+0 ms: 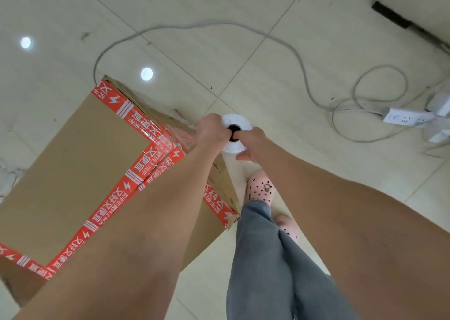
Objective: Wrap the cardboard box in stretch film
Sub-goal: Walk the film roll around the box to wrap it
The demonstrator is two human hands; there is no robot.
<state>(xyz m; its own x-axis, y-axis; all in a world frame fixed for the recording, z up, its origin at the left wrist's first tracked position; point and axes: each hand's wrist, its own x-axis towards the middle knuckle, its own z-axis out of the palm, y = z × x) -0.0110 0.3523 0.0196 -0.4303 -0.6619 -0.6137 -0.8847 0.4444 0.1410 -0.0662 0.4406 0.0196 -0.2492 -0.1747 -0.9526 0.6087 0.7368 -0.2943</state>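
Note:
A large cardboard box (73, 163) with red printed tape along its seams stands on the tiled floor at the left. A white roll of stretch film (239, 121) is held upright beside the box's right corner. My left hand (211, 131) grips the roll's top with fingers in its dark core. My right hand (252, 142) holds the roll from the other side, thumb under it. A band of film (183, 137) stretches from the roll onto the box's side by the corner.
A grey cable (185, 26) loops across the floor behind the box to a white power strip (404, 118) at the right. My legs in grey trousers (263, 258) and pink spotted clogs (259, 185) stand close to the box's right side.

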